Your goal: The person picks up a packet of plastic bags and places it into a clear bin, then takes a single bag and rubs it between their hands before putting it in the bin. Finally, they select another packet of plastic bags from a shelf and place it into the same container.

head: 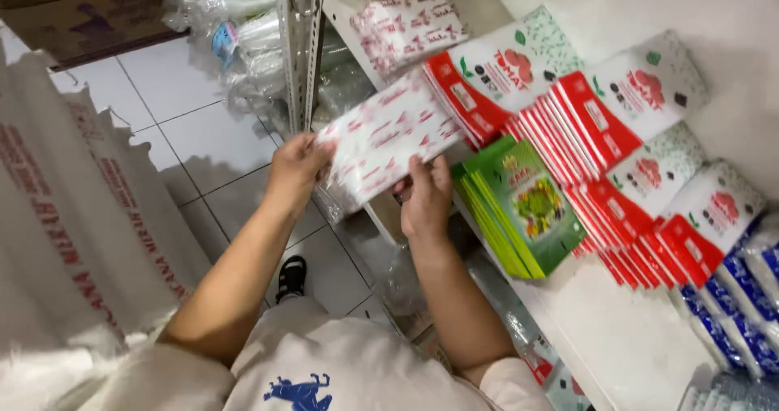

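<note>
Fingers (323, 147) grip white-red packet (381, 139) beside green packs (519, 208)

The person wears a cream short-sleeved cotton T-shirt (349, 370) with a small blue printed animal figure (299, 392) on its front, bare forearms below the sleeves, and a black sandal with pale straps (290, 278).

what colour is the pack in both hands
White with red print, pack, head view.
</note>
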